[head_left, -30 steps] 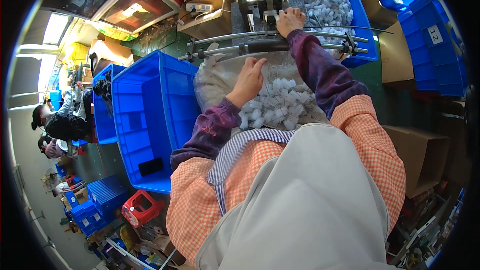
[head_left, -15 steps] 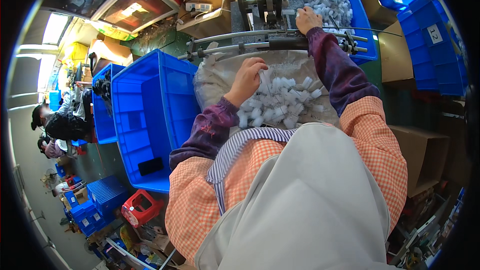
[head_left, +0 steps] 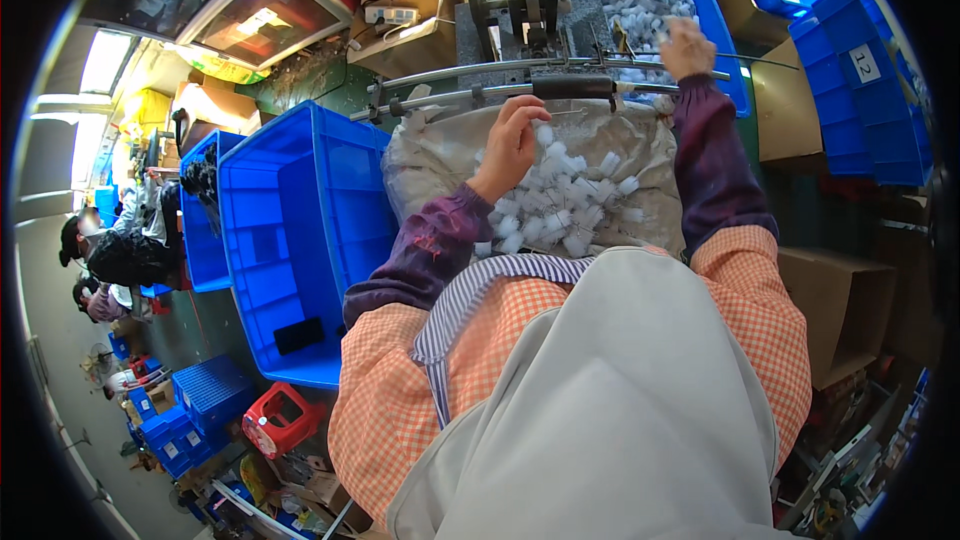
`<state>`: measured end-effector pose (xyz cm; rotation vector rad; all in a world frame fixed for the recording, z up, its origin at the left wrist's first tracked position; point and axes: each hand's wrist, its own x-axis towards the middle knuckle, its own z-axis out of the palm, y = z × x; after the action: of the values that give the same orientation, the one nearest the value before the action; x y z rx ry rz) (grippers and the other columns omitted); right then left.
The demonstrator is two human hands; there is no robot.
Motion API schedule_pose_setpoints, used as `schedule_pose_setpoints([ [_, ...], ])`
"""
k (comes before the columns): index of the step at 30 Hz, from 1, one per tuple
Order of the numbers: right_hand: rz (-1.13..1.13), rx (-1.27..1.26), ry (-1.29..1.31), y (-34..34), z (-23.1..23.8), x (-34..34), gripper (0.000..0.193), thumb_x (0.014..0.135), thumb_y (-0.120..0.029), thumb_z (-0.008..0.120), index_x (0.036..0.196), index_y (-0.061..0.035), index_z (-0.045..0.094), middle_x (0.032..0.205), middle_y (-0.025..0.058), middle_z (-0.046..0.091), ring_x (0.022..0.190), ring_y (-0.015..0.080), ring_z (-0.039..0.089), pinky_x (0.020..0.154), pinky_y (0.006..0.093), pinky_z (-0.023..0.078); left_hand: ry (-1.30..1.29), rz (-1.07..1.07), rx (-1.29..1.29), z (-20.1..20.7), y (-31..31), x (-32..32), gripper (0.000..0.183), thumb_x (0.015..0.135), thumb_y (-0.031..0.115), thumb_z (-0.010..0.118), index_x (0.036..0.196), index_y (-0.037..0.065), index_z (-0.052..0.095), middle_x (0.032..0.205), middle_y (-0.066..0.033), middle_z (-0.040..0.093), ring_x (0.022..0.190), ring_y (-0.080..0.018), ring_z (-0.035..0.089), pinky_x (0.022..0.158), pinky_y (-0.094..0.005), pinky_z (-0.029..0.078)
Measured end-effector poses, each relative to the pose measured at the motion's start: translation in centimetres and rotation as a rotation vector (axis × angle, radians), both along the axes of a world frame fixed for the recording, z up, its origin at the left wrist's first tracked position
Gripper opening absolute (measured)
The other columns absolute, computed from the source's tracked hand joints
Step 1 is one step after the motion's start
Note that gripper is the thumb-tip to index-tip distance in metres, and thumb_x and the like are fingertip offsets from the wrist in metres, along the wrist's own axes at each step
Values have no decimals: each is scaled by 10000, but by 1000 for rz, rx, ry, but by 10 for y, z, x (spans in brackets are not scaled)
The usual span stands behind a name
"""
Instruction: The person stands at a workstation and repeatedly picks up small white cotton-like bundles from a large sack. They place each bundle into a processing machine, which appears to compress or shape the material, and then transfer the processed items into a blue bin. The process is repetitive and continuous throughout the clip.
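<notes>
My left hand (head_left: 508, 147) is raised over the cloth, its fingers pinched on what looks like a thin wire (head_left: 568, 113) that points right. Below it, a pile of small translucent white plastic pieces (head_left: 565, 195), several with thin wires, lies on the beige cloth (head_left: 420, 160) in front of me. My right hand (head_left: 687, 50) is at the near right side of a blue bin (head_left: 735, 50) filled with similar white pieces (head_left: 645, 5). Motion smears its fingers, and I cannot make out whether they hold anything.
A metal fixture (head_left: 530, 25) with horizontal rods (head_left: 450, 95) stands beyond the cloth. At left is a large blue crate (head_left: 285, 195) with a dark phone-like object (head_left: 299, 335) inside. Cardboard boxes (head_left: 835, 310), a red stool (head_left: 283, 420) and other people surround the workplace.
My right hand has moved right and toward me, from the fixture's right end to the bin's near side. My left hand has risen slightly away from the pile and to the right.
</notes>
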<state>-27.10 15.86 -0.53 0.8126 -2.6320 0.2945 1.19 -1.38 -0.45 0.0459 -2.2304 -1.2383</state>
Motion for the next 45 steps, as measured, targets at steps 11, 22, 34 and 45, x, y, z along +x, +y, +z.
schedule_pose_setpoints([
  [11,831,-216,-639,-49,0,92,241,817,-115,509,1041,-55,575,954,179,589,898,349,554,756,385,448,-112,92,-107,-7,15,-2,414,759,49,596,1144,54,444,1173,-152,464,1080,-348,467,883,-402,404],
  [22,166,56,-59,-116,-45,24,151,787,-185,513,903,-183,611,968,2,573,997,227,497,817,404,351,-628,71,-626,-56,11,34,277,745,149,568,1005,53,548,1011,-92,540,981,-274,501,807,-409,413],
  [34,250,31,-49,-120,-54,20,161,781,-189,501,902,-149,600,984,41,579,1020,239,474,863,409,310,-535,123,-588,-39,5,22,340,742,82,519,1080,68,552,1043,-114,565,995,-304,492,833,-397,426],
  [45,266,-10,-61,-117,-51,20,173,786,-194,485,900,-122,593,993,48,588,1034,237,473,898,418,284,-601,-183,-598,-66,15,3,305,742,89,547,1046,85,570,1001,-104,560,996,-298,470,838,-407,407],
])
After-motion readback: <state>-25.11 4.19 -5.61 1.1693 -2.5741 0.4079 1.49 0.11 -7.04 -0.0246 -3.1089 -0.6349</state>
